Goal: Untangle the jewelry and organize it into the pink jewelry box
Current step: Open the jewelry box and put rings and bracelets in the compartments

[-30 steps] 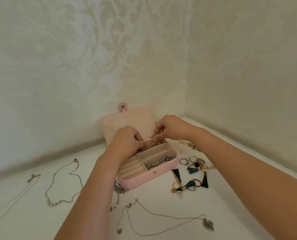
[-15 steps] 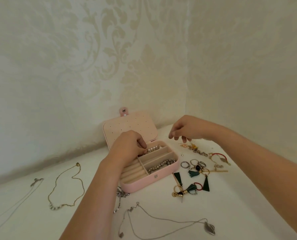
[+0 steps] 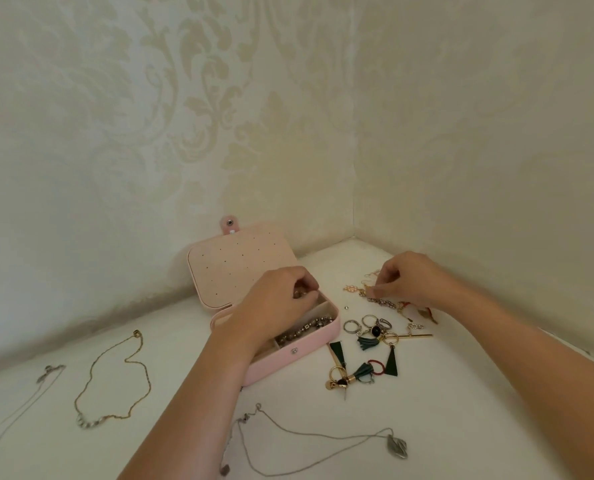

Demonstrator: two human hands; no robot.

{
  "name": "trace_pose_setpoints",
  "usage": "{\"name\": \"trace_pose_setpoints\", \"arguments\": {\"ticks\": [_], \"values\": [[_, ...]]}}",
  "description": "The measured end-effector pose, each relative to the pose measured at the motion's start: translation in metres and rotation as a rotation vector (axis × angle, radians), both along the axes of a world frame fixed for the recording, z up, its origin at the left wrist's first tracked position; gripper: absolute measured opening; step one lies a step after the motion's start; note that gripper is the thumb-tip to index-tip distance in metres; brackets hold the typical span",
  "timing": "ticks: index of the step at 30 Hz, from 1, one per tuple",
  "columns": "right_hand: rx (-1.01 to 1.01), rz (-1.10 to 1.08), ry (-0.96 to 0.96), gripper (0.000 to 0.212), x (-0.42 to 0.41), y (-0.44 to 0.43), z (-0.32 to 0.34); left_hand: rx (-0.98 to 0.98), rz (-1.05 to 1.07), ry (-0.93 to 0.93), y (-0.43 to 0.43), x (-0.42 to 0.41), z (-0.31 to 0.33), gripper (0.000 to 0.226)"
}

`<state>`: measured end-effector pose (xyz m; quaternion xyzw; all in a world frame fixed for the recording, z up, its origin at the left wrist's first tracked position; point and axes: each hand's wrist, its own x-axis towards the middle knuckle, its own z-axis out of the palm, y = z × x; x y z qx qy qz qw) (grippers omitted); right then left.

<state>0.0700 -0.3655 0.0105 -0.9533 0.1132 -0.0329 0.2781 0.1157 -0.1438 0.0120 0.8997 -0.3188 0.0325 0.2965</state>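
Note:
The pink jewelry box [image 3: 309, 348] stands open on the white surface, its dotted lid [image 3: 240, 263] leaning back toward the wall. A beaded bracelet [image 3: 306, 329] lies in a front compartment. My left hand [image 3: 278, 303] hovers over the box's back compartment, fingers curled around a pearl-like piece. My right hand [image 3: 409, 278] is to the right of the box, fingertips pinching at a gold and crystal earring [image 3: 375, 297] in the jewelry pile. Rings [image 3: 361, 323], tassel earrings [image 3: 368, 341] and dark triangle earrings [image 3: 391, 362] lie below it.
A gold chain necklace [image 3: 115, 379] lies at the left, a thin silver chain [image 3: 21, 403] farther left. A silver necklace with a leaf pendant [image 3: 397, 446] lies in front. Patterned walls meet in a corner behind the box.
My right hand left the box and moved right, down onto the earring pile. My left hand stayed over the box's back compartment.

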Motion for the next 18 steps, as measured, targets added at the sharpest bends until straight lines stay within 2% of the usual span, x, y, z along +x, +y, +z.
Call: {"name": "trace_pose_setpoints", "arguments": {"ticks": [2,6,9,11,13,14,16,18], "values": [[-0.046,0.016,0.074,0.028,-0.004,-0.001,0.001,0.016,0.001,0.016,-0.001,-0.002,0.000,0.012],[-0.132,0.070,0.173,0.021,-0.007,-0.001,0.005,0.003,0.010,-0.009,-0.001,-0.003,-0.001,0.013],[-0.194,0.122,0.201,0.025,-0.008,-0.004,0.005,-0.022,0.019,-0.015,-0.001,-0.001,-0.003,0.016],[-0.148,0.156,0.186,0.030,-0.010,-0.006,0.006,-0.037,0.026,-0.025,-0.001,0.000,-0.004,0.015],[0.030,0.189,0.083,0.029,-0.012,-0.008,0.011,-0.116,0.025,-0.016,-0.001,-0.001,-0.002,0.012],[0.179,0.216,0.011,0.025,-0.013,-0.007,0.015,-0.187,0.011,0.018,-0.001,-0.002,0.000,0.013],[0.530,0.299,-0.111,0.014,-0.017,-0.002,0.025,-0.347,-0.052,0.132,-0.001,-0.005,0.005,0.029],[0.759,0.370,-0.196,0.006,-0.020,0.008,0.033,-0.445,-0.129,0.247,-0.001,-0.007,0.011,0.049]]}}
